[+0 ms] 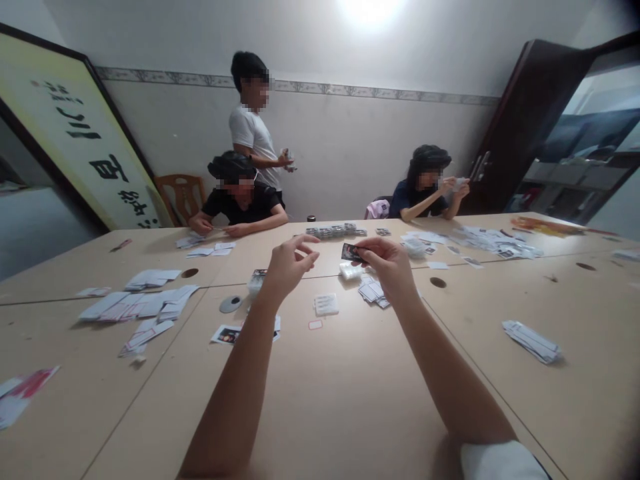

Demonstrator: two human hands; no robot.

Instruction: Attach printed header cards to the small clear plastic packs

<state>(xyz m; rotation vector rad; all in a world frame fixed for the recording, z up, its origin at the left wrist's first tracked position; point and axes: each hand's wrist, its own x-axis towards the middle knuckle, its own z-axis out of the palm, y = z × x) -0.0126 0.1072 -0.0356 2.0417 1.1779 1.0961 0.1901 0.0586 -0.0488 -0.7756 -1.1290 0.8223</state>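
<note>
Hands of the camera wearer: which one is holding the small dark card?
The right hand pinches the small dark card by one end; the left hand is open, with nothing visible in it.

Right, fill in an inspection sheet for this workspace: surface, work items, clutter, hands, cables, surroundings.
Surface: pale table with visible seams and round holes.
Work items: dark printed card in the right hand; small translucent case on the table.
Clutter: white paper stacks at left, paper bundle at right.
Hands: right pinches the card; left hand half-curled, nothing seen in it.
Cables: nothing seen on the table.
Surroundings: standing person, two seated people, framed calligraphy.
</note>
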